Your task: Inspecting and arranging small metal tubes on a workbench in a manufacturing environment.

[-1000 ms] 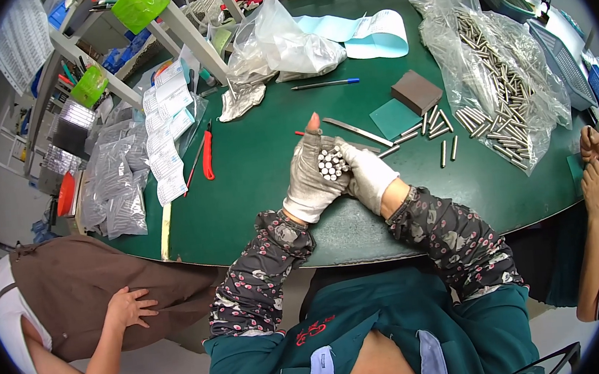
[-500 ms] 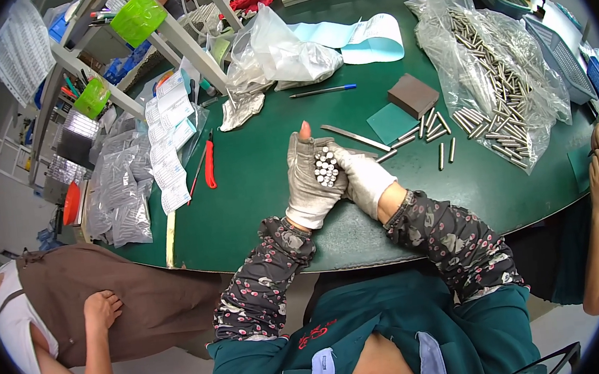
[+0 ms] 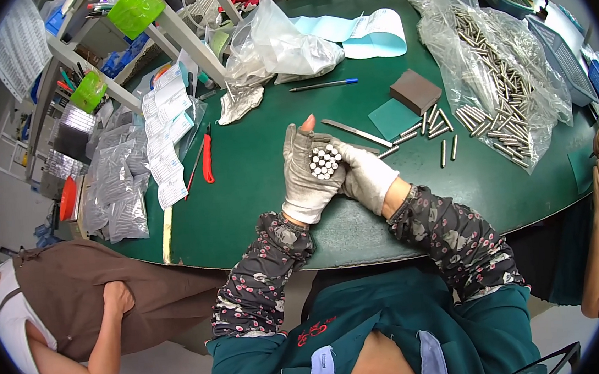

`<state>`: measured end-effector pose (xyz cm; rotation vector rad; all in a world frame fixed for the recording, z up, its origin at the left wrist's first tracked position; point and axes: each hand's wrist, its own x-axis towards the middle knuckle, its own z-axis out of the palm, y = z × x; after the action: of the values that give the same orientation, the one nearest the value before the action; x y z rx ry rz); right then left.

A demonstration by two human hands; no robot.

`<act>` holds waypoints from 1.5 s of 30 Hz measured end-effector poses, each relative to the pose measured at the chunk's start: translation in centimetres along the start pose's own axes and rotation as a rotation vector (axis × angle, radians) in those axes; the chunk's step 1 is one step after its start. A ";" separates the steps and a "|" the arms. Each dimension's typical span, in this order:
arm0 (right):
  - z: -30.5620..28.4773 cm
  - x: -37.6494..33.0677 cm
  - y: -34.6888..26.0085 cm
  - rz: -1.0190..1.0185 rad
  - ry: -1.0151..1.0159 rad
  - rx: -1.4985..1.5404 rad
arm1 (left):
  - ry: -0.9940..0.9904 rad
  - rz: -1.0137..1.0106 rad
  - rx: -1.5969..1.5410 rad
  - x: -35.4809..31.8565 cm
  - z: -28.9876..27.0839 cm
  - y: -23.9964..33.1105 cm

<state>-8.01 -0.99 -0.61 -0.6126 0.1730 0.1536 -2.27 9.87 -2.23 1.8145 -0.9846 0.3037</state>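
Note:
A tight bundle of short metal pins (image 3: 325, 162) sits between my gloved hands, its round, shiny ends facing up. My left hand (image 3: 303, 190) wraps around the bundle from the left, its thumb tip bare. From the right, my right hand (image 3: 368, 179) presses against the same bundle, its fingers partly hidden behind the pins. Just beyond the right hand lies a flat metal strip (image 3: 356, 133). Several loose pins (image 3: 438, 123) lie farther right, beside a brown block (image 3: 416, 91) and a green square sheet (image 3: 395, 119).
A clear plastic bag (image 3: 442, 21) spilling many pins covers the table's right side. At left are red-handled cutters (image 3: 208, 156), paper slips (image 3: 165, 152) and small bagged parts (image 3: 117, 181). A pen (image 3: 323, 85) lies mid-table. People stand at both sides.
My hands stay around the bundle, and the pin ends have turned slightly within them. The person at left has curled the hand resting on the brown apron.

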 end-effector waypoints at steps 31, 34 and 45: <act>0.6 -0.9 -2.6 0.056 -0.002 -0.634 | 0.023 -0.167 -0.353 -0.5 -0.4 -0.2; 0.8 -1.0 -3.8 0.122 0.042 -0.688 | 0.061 -0.186 -0.130 -0.6 -0.5 -1.2; -1.0 -0.4 -3.4 -0.335 0.270 -1.093 | 0.066 -0.071 -0.175 -0.7 -0.2 -2.7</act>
<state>-7.90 -4.35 0.58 -1.7411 0.2402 -0.1860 -0.70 10.85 -4.33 1.6655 -0.8711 0.2248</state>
